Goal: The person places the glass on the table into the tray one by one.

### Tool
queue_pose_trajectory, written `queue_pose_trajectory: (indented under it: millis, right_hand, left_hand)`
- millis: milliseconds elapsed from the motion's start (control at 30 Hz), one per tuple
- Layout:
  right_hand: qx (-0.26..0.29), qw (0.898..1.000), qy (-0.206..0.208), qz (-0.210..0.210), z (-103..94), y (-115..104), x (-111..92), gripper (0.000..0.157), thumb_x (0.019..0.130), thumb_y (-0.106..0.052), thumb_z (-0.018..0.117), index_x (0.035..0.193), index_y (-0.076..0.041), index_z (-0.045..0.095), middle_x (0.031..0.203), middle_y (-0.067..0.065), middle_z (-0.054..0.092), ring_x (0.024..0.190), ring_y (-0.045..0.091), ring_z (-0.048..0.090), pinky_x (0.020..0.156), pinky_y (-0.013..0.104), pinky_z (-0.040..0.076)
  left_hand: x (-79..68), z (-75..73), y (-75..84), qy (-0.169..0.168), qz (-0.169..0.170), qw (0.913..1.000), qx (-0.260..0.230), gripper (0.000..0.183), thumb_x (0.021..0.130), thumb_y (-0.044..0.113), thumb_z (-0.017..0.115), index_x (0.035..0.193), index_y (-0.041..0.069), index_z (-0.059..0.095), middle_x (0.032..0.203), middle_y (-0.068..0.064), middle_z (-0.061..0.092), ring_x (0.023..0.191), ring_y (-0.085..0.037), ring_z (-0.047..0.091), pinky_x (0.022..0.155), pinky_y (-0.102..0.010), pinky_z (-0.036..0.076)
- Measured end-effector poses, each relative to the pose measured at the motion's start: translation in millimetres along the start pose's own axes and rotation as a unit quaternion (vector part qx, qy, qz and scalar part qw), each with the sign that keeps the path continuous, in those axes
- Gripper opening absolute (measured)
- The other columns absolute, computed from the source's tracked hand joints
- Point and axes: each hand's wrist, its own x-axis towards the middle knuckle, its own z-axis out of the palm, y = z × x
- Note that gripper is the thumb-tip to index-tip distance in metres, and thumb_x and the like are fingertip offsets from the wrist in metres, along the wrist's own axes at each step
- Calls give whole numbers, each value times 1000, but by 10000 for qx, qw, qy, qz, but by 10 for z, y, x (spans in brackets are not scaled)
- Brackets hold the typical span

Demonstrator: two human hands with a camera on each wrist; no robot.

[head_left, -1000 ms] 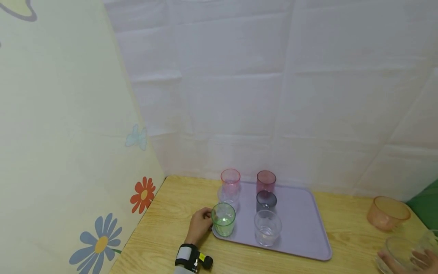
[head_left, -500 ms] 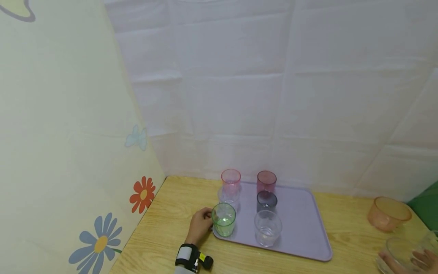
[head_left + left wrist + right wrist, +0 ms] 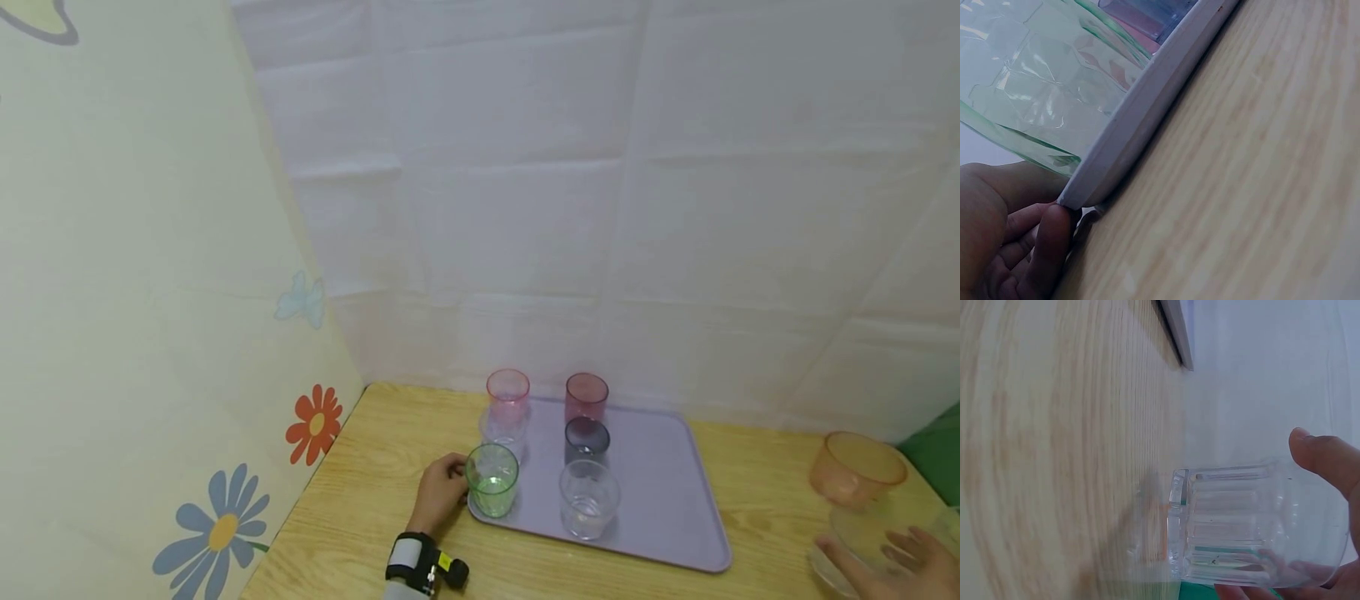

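Observation:
My left hand (image 3: pixel 438 493) pinches the front left corner of a lilac tray (image 3: pixel 660 500); in the left wrist view the thumb (image 3: pixel 1050 247) sits at the tray's rim. Right beside these fingers a green tumbler (image 3: pixel 492 483) stands on the tray. At the far right my right hand (image 3: pixel 918 571) grips a clear tumbler (image 3: pixel 1229 525), thumb on one side and fingers on the other. The tumbler's base shows close over the wooden table (image 3: pixel 1041 456) in the right wrist view. The tumbler is see-through and faint in the head view.
Behind the green tumbler stand a clear one (image 3: pixel 502 435) and a pink one (image 3: pixel 508 400). A second row holds a clear glass (image 3: pixel 588 504), a dark grey one (image 3: pixel 587 446) and a dark red one (image 3: pixel 587 400). An orange bowl (image 3: pixel 855 475) stands back right.
My right hand has moved a little up and to the left in the head view, together with the clear tumbler. The left hand and the tray stay in place.

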Motion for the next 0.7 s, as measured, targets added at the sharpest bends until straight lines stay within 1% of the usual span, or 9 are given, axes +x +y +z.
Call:
queue_pose_trajectory:
  millis: [67, 100, 133, 267, 367, 500, 600, 633, 700]
  right_hand:
    - [-45, 9996, -201, 193, 6, -30, -35, 98, 96, -53, 67, 170, -22, 11, 178, 5, 14, 166, 27, 14, 135, 40, 16]
    - [-113, 9994, -267, 182, 9, -40, -48, 99, 95, -54, 68, 171, -21, 12, 178, 6, 13, 166, 28, 14, 135, 41, 17]
    - [-245, 9992, -305, 90, 15, -46, -58, 101, 95, -53, 68, 171, -16, 11, 178, 13, 13, 165, 33, 15, 135, 46, 18]
    - [-861, 9942, -637, -40, 14, -59, -63, 108, 98, -49, 67, 169, -2, 1, 176, 27, 7, 162, 48, 16, 130, 63, 23]
    - [-1317, 9879, -809, -129, 37, -66, -50, 111, 98, -46, 68, 168, 3, -3, 174, 32, 8, 159, 54, 19, 126, 68, 28]
    - [-1280, 9847, -1157, -252, 79, -88, -37, 112, 97, -45, 73, 169, -2, -1, 177, 26, 8, 160, 51, 20, 127, 64, 29]
    - [-1230, 9838, -1252, -354, 129, -115, -53, 109, 96, -46, 76, 171, -12, 4, 177, 20, 17, 159, 43, 27, 128, 53, 33]
    - [-1172, 9845, -1252, -358, 153, -124, -63, 104, 96, -46, 76, 171, -20, 10, 176, 18, 19, 158, 41, 29, 129, 50, 33]
    - [-1283, 9831, -1231, -443, 193, -146, -87, 101, 96, -47, 76, 170, -19, 13, 175, 21, 24, 155, 43, 33, 126, 50, 37]
  left_hand:
    - [-6, -3, 12, -3, -5, 10000, -23, 18, 92, 5, 73, 108, -2, 75, 85, -4, 65, 65, -11, 60, 55, -22, 52]
    - [-10, -4, 19, -7, -21, 10000, -38, 18, 92, 5, 73, 109, -2, 75, 85, -4, 65, 65, -11, 60, 55, -22, 52]
    - [-15, -6, 26, -11, -29, 10000, -50, 19, 92, 5, 72, 109, -2, 75, 85, -4, 65, 66, -11, 60, 55, -22, 52]
    - [-23, -7, 37, -16, -61, 10000, -38, 19, 91, 3, 72, 109, -3, 75, 84, -4, 65, 66, -12, 60, 55, -21, 52]
    - [-17, -9, 33, 11, -45, 10000, 18, 19, 91, 3, 71, 109, -2, 75, 84, -4, 65, 66, -11, 59, 55, -21, 52]
    - [-13, -13, 26, 12, 7, 10000, 3, 18, 92, 5, 72, 108, -2, 75, 84, -3, 65, 64, -9, 59, 55, -20, 52]
    - [-14, -10, 19, -1, 23, 10000, -23, 18, 92, 5, 72, 108, -2, 75, 85, -4, 66, 65, -9, 59, 55, -21, 52]
    - [-13, -8, 17, -5, 10, 10000, -25, 18, 92, 6, 72, 109, -2, 75, 85, -4, 66, 65, -9, 59, 55, -20, 52]
    - [-15, -3, 13, -16, -10, 10000, -38, 18, 93, 6, 73, 109, -2, 75, 85, -3, 66, 66, -9, 59, 56, -20, 52]
